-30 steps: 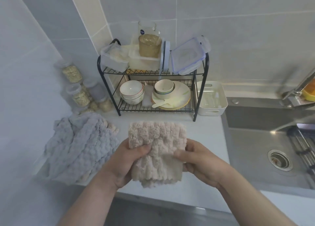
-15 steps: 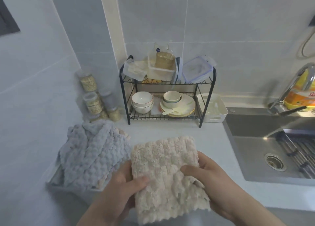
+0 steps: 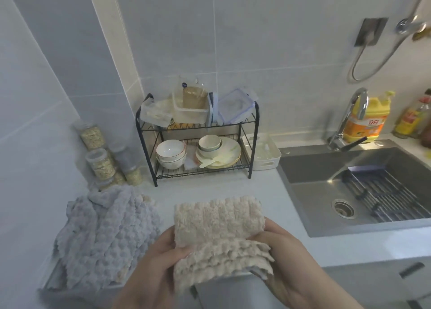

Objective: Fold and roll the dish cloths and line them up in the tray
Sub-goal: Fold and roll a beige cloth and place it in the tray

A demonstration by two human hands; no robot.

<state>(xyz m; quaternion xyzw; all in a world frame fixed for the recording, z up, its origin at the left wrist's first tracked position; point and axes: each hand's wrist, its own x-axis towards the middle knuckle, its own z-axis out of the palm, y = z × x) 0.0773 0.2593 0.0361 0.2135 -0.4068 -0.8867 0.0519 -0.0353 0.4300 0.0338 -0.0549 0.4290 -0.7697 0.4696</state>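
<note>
Beige cloth (image 3: pixel 217 222) in grip of left hand (image 3: pixel 161 259) and right hand (image 3: pixel 289 248) (both partly behind it); tray (image 3: pixel 49 283) mostly under grey cloths (image 3: pixel 100 238).

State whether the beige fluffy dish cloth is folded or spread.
Folded: the beige fluffy dish cloth shows several scalloped edges stacked at its near end.

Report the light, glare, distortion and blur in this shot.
Head view: soft, even light, no hard shadows; small glints on the sink and faucet; wide-angle distortion slants the wall corner; grey cloths at the left look smeared.
</note>
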